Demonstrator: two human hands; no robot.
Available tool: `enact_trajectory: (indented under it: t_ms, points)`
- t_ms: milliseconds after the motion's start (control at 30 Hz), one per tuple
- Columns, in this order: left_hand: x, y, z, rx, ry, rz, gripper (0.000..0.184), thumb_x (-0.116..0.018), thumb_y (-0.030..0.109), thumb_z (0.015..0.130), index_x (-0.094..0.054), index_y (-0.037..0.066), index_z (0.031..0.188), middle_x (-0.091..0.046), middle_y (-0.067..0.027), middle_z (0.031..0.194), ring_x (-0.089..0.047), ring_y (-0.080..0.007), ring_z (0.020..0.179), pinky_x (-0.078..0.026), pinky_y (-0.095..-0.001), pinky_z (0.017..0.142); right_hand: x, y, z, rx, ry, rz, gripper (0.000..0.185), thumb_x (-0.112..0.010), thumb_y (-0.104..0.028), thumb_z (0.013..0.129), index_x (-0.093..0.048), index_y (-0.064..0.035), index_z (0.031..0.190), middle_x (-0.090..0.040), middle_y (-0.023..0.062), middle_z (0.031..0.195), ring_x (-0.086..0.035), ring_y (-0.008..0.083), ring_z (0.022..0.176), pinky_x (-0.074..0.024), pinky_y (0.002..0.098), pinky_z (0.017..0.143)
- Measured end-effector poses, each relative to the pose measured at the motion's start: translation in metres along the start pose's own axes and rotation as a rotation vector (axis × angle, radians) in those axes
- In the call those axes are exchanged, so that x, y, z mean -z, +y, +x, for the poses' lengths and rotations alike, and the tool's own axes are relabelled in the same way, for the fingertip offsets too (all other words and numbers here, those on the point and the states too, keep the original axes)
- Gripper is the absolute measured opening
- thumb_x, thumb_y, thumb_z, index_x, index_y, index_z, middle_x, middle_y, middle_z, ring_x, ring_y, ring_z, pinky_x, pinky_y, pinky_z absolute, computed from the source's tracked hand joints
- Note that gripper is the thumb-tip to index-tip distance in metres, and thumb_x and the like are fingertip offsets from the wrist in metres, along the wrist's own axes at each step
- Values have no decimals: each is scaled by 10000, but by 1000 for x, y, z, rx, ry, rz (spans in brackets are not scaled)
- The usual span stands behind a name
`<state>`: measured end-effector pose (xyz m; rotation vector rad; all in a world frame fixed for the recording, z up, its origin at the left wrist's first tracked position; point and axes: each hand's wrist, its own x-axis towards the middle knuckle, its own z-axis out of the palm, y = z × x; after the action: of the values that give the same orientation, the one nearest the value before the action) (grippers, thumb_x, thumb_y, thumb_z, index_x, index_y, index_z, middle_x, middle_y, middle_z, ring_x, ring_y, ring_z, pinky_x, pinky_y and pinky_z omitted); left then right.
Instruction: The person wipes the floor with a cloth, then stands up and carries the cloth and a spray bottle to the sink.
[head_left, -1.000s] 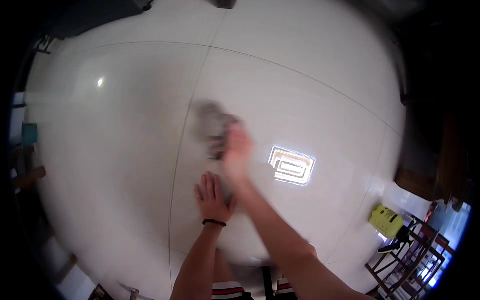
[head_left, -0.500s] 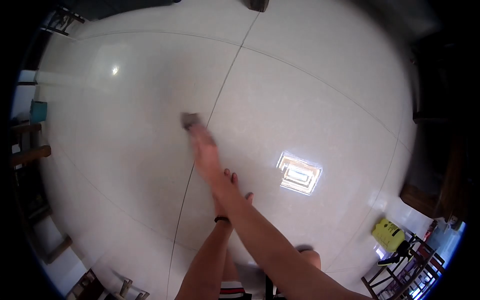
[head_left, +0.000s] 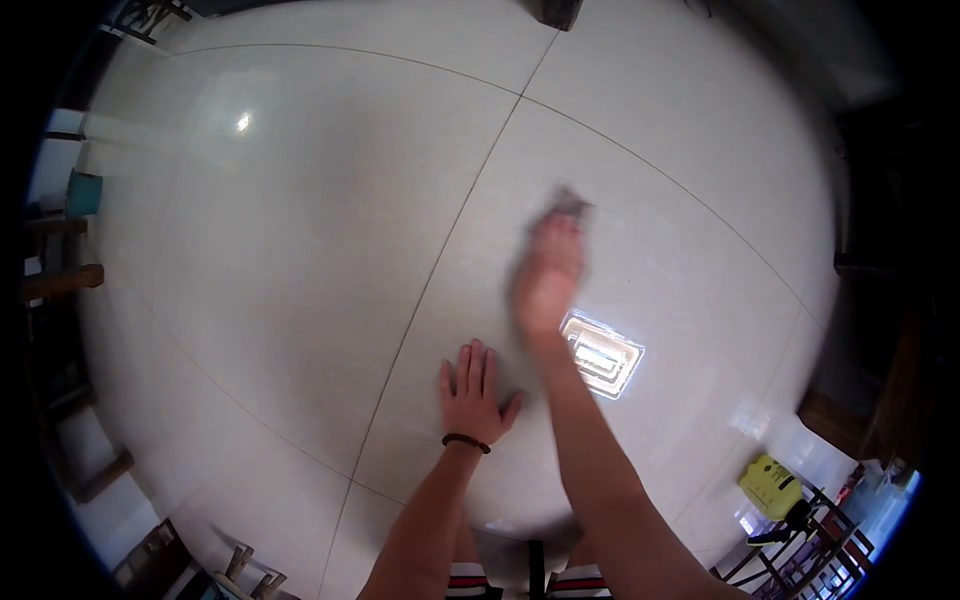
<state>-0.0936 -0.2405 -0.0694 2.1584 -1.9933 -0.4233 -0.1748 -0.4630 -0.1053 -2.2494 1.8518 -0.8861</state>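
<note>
My left hand (head_left: 473, 402) lies flat on the pale tiled floor (head_left: 300, 250), fingers stretched out and holding nothing. A dark beaded bracelet (head_left: 466, 441) circles that wrist. Ahead of it and to the right, my right hand (head_left: 549, 275) is smeared by motion, low over the floor. A small grey-brown cloth (head_left: 570, 200) sticks out past its fingertips, pressed down under the fingers. Most of the cloth is hidden by the hand, and its edges are blurred.
Wooden furniture (head_left: 65, 283) and a teal container (head_left: 84, 193) stand along the left. At lower right are a yellow bottle (head_left: 772, 487) and a dark rack (head_left: 840, 540). A wooden leg (head_left: 558, 12) shows at the top. Bright reflections lie on the tiles.
My right hand has swept the cloth from left to right across the floor. It no longer crosses in front of my left hand, which stays flat in nearly the same place.
</note>
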Motion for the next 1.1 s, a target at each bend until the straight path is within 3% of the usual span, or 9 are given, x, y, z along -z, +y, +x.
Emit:
enact_trajectory:
  t_ms: [167,267,433,633,667,833,867,967,1100]
  points:
    - [-45,-18,-18,335,-136,-905,874,-661,566,948,-459,28,1606,-364,-212,1719,-338,-366,1599,-224,-677,1267,-27,-135,26,-216,-271,791,339,-523,-200,1109,-679,9,1326,-672,257,1372,-599,382,1350,-455,512,1176]
    - [-18,-9,-12,-99,-65,260,877,-662,552,950,-445,18,1611,-363,-217,1718,-330,-375,1602,-221,-682,1265,29,-94,36,-1026,-211,1134,487,-484,-376,1147,-587,-10,1451,-687,147,1342,-658,323,1220,-484,439,1123]
    - [-3,2,-3,-21,-11,-24,942,-708,526,929,-378,-18,1624,-337,-254,1718,-296,-412,1608,-211,-682,1264,179,102,-4,-903,182,1332,388,-523,-306,1144,-629,-6,1366,-696,81,1221,-665,173,1085,-549,345,955]
    - [0,3,-2,-4,-58,1,948,-704,528,932,-370,-20,1629,-300,-260,1733,-293,-419,1609,-199,-684,1266,140,253,-109,-490,99,-175,424,-436,-258,1153,-656,56,1334,-727,214,1265,-696,356,1185,-532,405,1066]
    - [0,4,1,-15,-53,1,948,-704,528,932,-370,-20,1629,-300,-260,1733,-293,-419,1609,-199,-684,1266,118,172,-68,-144,290,-132,432,-421,-230,1136,-641,50,1383,-665,264,1409,-618,416,1338,-465,459,1152]
    - [-16,-5,-8,-77,-116,258,975,-699,567,929,-363,-13,1637,-326,-232,1729,-308,-385,1611,-186,-683,1280,-15,-96,-6,-584,-427,939,466,-431,-347,1162,-709,15,1256,-755,184,1185,-667,324,1154,-497,420,1056]
    - [-19,-4,-5,-87,-111,262,975,-699,567,929,-363,-13,1637,-326,-232,1729,-308,-385,1611,-186,-683,1280,-31,-119,6,-719,-461,1312,397,-508,-376,1149,-638,-114,1416,-654,126,1435,-628,242,1244,-495,415,1050]
    - [-10,2,-14,100,-100,-170,981,-682,587,936,-354,-12,1641,-304,-231,1739,-303,-386,1613,-176,-678,1287,53,-143,37,-1284,-196,1706,379,-500,-349,1157,-642,-37,1319,-687,55,1144,-633,184,1019,-518,367,953]
    - [-1,5,0,10,-30,84,945,-663,593,947,-393,-7,1626,-316,-213,1741,-308,-371,1614,-203,-659,1286,141,8,-2,-945,100,1566,402,-445,-361,1170,-615,-56,1370,-685,62,1227,-677,169,1041,-571,359,860]
